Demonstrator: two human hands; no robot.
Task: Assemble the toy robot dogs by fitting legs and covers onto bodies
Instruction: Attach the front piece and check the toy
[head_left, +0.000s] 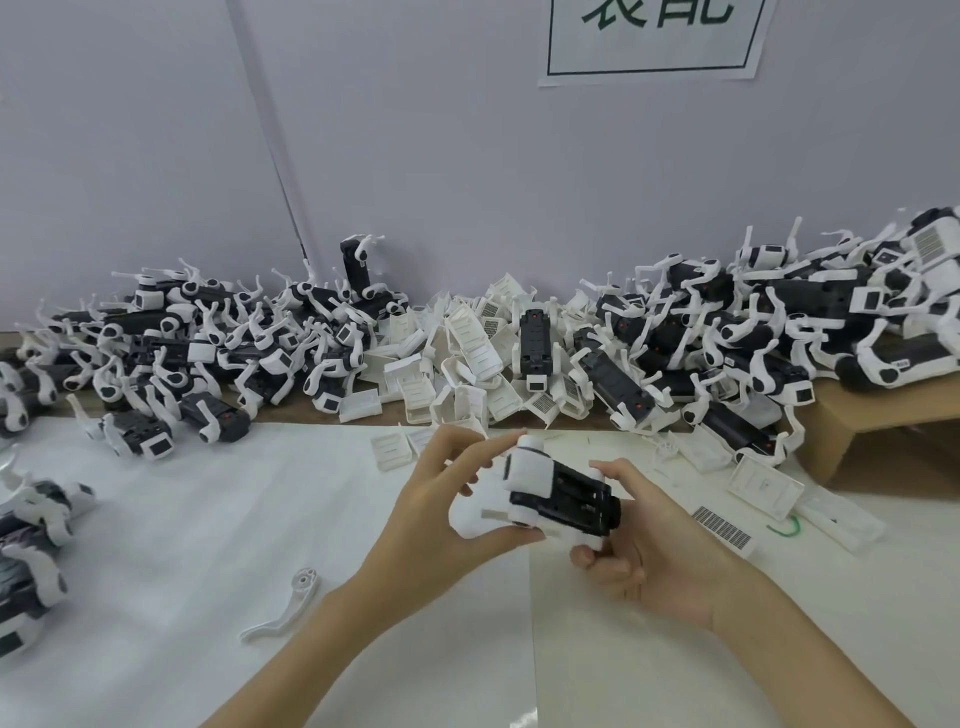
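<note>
Two hands hold one toy robot dog body (563, 496) just above the tabletop (208, 519), near the middle of the scene. Left hand (447, 512) curls round its white end, thumb and fingertips pinching it; right hand (649, 545) grips the black end from the right and beneath. One loose white leg (283, 605) lies on the white sheet, near and left of the hands. Far along the wall runs a heap of black-and-white dogs (208, 343), with white covers (457, 364) piled in the middle. A cardboard box (878, 421) stands far right, and a paper sign (654, 36) hangs on the wall.
</note>
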